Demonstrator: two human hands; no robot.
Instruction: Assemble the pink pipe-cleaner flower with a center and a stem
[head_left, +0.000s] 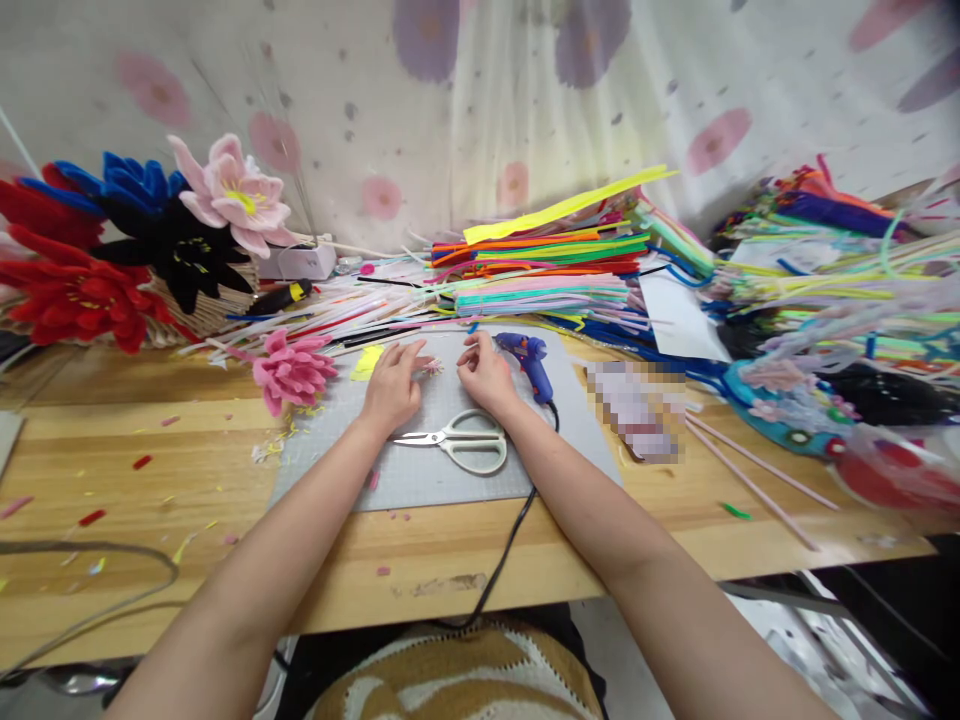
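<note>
While both forearms are stretched out over the grey cutting mat [420, 480], a small pink fuzzy piece [433, 367] is pinched between the two hands near the mat's far edge. The left hand [391, 388] is set at about 11 o'clock from the scissors, its fingers [417, 358] curled and closed on the left side of the piece. The right hand [486, 376] is set at about 1 o'clock from the scissors, its fingertips bent in toward the piece; whether they actually grip it or only touch it cannot be told, as the piece is very small.

White-handled scissors [465, 441] are laid flat on the mat just below the hands, blades pointing to 9 o'clock. A blue glue gun [529, 360] is laid just beside the right hand at 2 o'clock, its black cord [517, 530] running down off the near edge of the wooden surface [150, 480]. A pink fuzzy flower [292, 372] is seen at 9 o'clock from the left hand, with yellow and pink scraps scattered near it.

Farther back, at 12 to 2 o'clock, stacks of coloured pipe cleaners [555, 270] are piled — orange, green, pink, yellow. At 10 o'clock, a basket [217, 310] is filled with finished flowers [150, 240] in red, blue, black and pale pink.
</note>
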